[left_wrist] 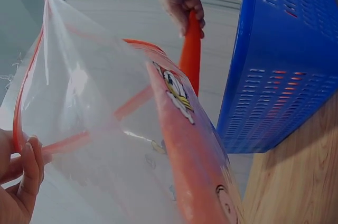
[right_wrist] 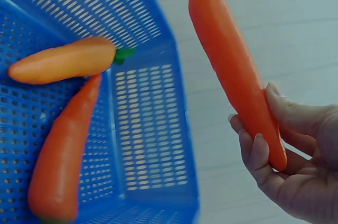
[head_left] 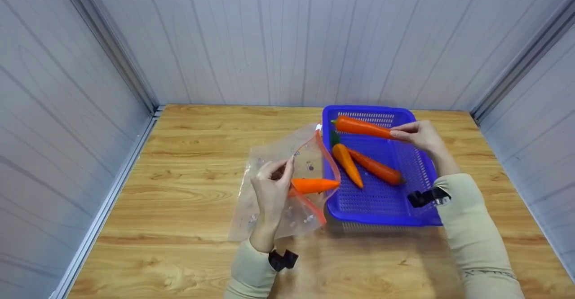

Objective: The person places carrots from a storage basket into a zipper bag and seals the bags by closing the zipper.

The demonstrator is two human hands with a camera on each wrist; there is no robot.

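My left hand pinches the red-edged mouth of a clear zip bag printed with cartoon figures. In the left wrist view the bag's mouth stands partly spread at the fingers. One carrot lies in the bag, its tip pointing right toward the basket. My right hand grips a long orange-red carrot by its narrow end, with the thick end pointing left over the basket. Thumb and fingers wrap this carrot in the right wrist view.
A blue perforated basket stands right of the bag on the wood-grain table. Inside it lie a lighter orange carrot with a green top and a redder carrot. Pale panel walls enclose the table at the back and sides.
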